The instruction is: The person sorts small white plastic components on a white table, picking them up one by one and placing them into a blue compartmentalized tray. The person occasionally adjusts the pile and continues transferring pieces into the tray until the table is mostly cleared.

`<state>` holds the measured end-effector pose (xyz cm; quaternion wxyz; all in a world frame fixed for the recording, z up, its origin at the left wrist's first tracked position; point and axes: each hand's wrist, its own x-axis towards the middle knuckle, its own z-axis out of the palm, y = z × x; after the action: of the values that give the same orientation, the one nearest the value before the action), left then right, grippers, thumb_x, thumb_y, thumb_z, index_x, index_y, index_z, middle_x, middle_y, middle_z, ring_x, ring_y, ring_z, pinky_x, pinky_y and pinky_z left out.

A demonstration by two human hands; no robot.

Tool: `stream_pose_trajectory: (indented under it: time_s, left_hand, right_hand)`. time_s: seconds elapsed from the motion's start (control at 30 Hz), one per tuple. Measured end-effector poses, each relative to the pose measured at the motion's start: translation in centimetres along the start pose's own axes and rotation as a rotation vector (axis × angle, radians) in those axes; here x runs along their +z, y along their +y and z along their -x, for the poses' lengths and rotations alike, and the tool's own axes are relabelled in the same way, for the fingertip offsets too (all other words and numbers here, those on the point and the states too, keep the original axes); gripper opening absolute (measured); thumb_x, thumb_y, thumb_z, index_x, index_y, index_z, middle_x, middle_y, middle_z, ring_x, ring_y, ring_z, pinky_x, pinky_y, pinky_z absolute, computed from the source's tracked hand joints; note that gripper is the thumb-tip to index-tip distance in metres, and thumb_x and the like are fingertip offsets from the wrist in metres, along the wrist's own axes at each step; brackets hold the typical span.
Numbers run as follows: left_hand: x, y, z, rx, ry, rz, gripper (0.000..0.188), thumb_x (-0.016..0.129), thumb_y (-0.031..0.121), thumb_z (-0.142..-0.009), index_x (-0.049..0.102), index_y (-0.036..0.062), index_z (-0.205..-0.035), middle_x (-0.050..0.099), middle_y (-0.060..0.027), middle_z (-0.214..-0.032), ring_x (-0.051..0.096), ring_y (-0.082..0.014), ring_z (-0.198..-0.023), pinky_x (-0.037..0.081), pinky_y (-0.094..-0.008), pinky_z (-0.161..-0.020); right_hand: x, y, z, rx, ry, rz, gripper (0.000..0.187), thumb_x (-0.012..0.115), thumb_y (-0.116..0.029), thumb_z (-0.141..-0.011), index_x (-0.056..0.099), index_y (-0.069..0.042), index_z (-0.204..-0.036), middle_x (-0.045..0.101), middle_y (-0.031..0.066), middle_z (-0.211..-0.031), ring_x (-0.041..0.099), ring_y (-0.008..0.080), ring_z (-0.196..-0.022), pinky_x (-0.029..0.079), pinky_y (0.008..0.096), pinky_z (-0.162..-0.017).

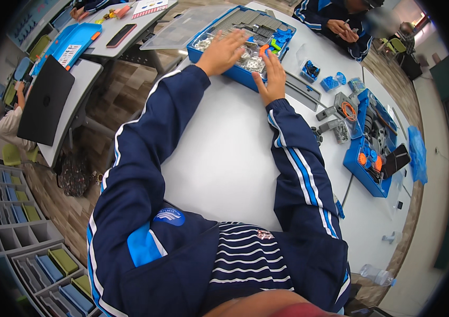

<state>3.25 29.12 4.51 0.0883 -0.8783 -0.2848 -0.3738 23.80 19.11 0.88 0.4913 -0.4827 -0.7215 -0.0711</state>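
A blue storage box (236, 77) full of sorted building parts stands at the far side of my white table (219, 153). My left hand (224, 52) reaches over the box's near left part, fingers stretched out above small white parts (253, 63); whether it touches them is hard to tell. At the box's near right edge is my right hand (272, 79), fingers extended and apart, beside an orange piece (263, 50) and a green piece (274, 45). I see nothing held in either hand. A clear lid (179, 33) lies to the left of the box.
On the right stands a second blue box (360, 177) with grey and orange parts. Near it are a small bin of dark pins (310, 70), an orange cable (348, 111) and a plastic bottle (377, 274). Across the table are another person's hands (343, 29). A laptop (47, 100) sits on the left table.
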Motion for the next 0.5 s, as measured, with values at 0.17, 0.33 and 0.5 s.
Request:
stream_pose_trajectory:
  time_s: [0.17,0.33,0.5]
  left_hand:
    - [0.2,3.0,-0.9,-0.099,-0.109,0.194,0.036,0.063,0.025,-0.095,0.068,0.0051,-0.124,0.068,-0.0130,-0.127,0.063,-0.0314,-0.118,0.044,-0.0470,-0.109]
    - [-0.3,2.4,-1.0,-0.233,-0.110,0.326,0.030,0.071,0.023,-0.088,0.073,0.0003,-0.108,0.071,-0.0168,-0.114,0.067,-0.0337,-0.104,0.054,-0.0403,-0.092]
    - [-0.4,1.0,-0.9,-0.064,-0.060,0.271,0.029,0.072,0.021,-0.088,0.073,0.0030,-0.111,0.071,-0.0179,-0.111,0.067,-0.0343,-0.104,0.053,-0.0417,-0.093]
  right_hand:
    - [0.1,0.1,0.6,-0.015,-0.081,0.072,0.048,0.062,-0.046,-0.097,0.063,-0.015,-0.134,0.050,0.0097,-0.148,0.038,0.0309,-0.144,0.027,0.0491,-0.116]
    - [0.3,0.1,0.6,0.016,-0.003,0.129,0.051,0.063,-0.047,-0.097,0.062,-0.013,-0.135,0.052,0.0102,-0.144,0.040,0.0324,-0.140,0.027,0.0499,-0.115]
    - [0.0,-0.1,0.4,-0.011,0.014,0.059,0.045,0.066,-0.043,-0.095,0.066,-0.013,-0.128,0.052,0.0108,-0.142,0.043,0.0319,-0.136,0.030,0.0480,-0.112]
